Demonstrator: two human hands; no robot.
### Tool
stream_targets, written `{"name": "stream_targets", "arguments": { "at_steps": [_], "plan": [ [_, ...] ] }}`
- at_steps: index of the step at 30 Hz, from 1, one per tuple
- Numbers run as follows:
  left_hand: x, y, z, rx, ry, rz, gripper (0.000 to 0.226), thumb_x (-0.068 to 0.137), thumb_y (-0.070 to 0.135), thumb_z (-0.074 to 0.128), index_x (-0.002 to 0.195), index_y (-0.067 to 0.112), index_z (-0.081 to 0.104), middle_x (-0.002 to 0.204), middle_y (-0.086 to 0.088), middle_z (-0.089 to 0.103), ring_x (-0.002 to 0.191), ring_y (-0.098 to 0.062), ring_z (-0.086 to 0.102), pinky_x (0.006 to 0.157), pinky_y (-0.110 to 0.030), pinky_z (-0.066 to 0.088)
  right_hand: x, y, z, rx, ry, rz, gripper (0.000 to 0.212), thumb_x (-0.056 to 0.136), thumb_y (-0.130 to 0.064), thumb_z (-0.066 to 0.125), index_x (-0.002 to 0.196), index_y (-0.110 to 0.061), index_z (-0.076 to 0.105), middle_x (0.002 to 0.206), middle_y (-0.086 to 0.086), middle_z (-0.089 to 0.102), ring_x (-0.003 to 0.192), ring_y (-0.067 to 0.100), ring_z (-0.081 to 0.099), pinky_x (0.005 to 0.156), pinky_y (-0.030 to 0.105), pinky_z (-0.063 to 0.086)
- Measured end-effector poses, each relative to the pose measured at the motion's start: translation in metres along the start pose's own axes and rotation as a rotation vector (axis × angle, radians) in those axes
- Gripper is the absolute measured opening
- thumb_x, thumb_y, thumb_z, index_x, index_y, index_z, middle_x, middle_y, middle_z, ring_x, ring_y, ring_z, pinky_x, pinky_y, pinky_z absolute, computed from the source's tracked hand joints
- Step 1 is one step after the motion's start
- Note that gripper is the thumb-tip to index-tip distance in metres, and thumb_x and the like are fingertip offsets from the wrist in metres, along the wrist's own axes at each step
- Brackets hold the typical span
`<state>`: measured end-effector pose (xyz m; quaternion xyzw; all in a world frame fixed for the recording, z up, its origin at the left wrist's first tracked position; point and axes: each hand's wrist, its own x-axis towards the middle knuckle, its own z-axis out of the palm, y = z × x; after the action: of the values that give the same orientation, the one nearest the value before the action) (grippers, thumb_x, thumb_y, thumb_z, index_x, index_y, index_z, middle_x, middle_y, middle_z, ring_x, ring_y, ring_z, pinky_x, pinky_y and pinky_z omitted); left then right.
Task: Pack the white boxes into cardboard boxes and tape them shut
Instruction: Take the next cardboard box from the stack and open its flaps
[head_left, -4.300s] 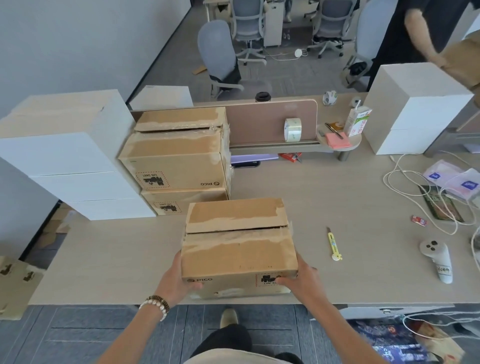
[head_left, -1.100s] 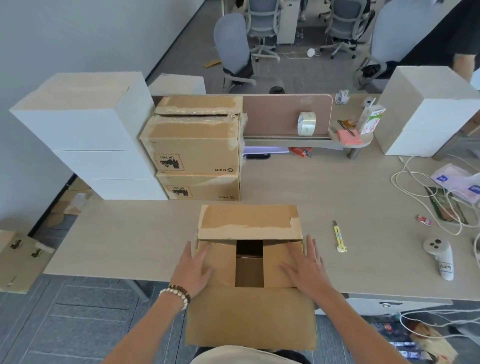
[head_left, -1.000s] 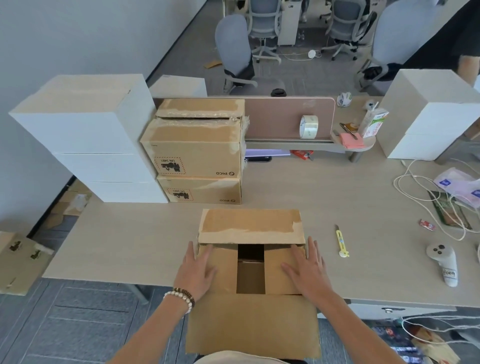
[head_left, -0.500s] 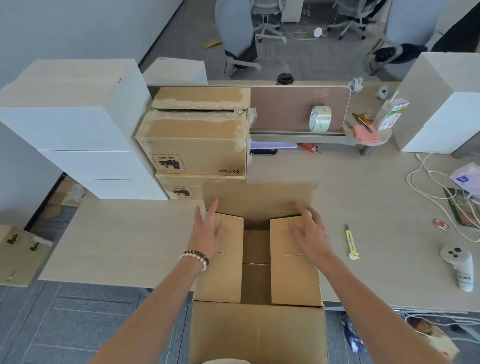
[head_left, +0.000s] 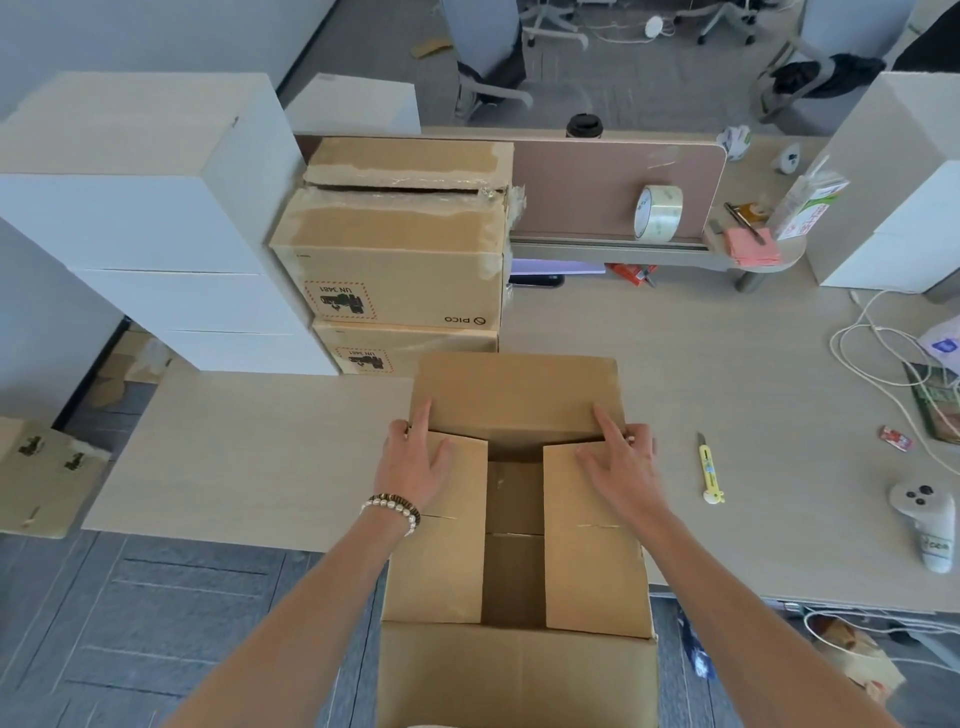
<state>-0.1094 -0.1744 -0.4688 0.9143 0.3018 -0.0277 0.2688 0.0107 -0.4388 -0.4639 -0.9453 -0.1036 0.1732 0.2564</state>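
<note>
since half a second before, both hands had slid out toward the far corners of the open cardboard box (head_left: 514, 519), and its far flap stood a little taller. the box sat at the near edge of the desk (head_left: 260, 457), its near flap hanging over that edge toward the person. bare desk lay to the left of the box; to its right, a yellow utility knife (head_left: 709, 470) lay near. just beyond the box stood two stacked sealed cartons (head_left: 400, 260), with a stack of white boxes (head_left: 156, 223) to their left. the left hand (head_left: 415, 462) rested flat on the left inner flap, forefinger up against the far flap. the right hand (head_left: 618, 467) pressed the right inner flap, fingers spread and straight, grasping nothing.
</note>
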Motion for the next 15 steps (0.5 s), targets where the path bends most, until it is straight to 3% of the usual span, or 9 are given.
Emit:
{"name": "stream_targets", "arguments": {
  "at_steps": [3, 7, 10, 15],
  "plan": [
    [-0.01, -0.003, 0.004, 0.012, 0.004, -0.029, 0.061, 0.099, 0.052, 0.045, 0.152, 0.028, 0.028, 0.134, -0.012, 0.037, 0.114, -0.03, 0.052, 0.092, -0.039, 0.051, -0.007, -0.001, 0.005, -0.028, 0.009, 0.019, 0.059, 0.095, -0.051, 0.056, 0.149, -0.037, 0.038, 0.136, 0.007, 0.03, 0.128, 0.026, 0.033, 0.105, 0.042, 0.042],
    [-0.018, -0.005, 0.009, -0.044, -0.034, -0.14, 0.057, 0.096, 0.061, 0.043, 0.144, 0.032, 0.034, 0.135, -0.012, 0.037, 0.103, -0.033, 0.061, 0.089, -0.042, 0.055, -0.011, -0.002, 0.013, 0.014, 0.035, 0.023, 0.044, 0.094, -0.047, 0.059, 0.134, -0.031, 0.053, 0.146, 0.008, 0.023, 0.135, 0.029, 0.028, 0.103, 0.043, 0.042],
    [-0.017, -0.004, 0.011, -0.036, -0.022, -0.167, 0.053, 0.096, 0.062, 0.04, 0.14, 0.032, 0.035, 0.139, -0.012, 0.041, 0.101, -0.034, 0.064, 0.087, -0.042, 0.054, -0.007, -0.001, 0.016, 0.043, 0.016, 0.028, 0.042, 0.094, -0.051, 0.057, 0.131, -0.031, 0.053, 0.153, 0.002, 0.023, 0.137, 0.028, 0.032, 0.104, 0.045, 0.043],
    [0.001, 0.002, 0.005, -0.003, -0.013, -0.17, 0.05, 0.098, 0.059, 0.037, 0.14, 0.032, 0.033, 0.124, -0.009, 0.051, 0.096, -0.031, 0.062, 0.081, -0.038, 0.05, 0.012, -0.006, 0.013, 0.08, -0.038, 0.04, 0.047, 0.096, -0.053, 0.054, 0.137, -0.032, 0.045, 0.147, -0.003, 0.033, 0.127, 0.025, 0.048, 0.102, 0.042, 0.047]
  ]
}}
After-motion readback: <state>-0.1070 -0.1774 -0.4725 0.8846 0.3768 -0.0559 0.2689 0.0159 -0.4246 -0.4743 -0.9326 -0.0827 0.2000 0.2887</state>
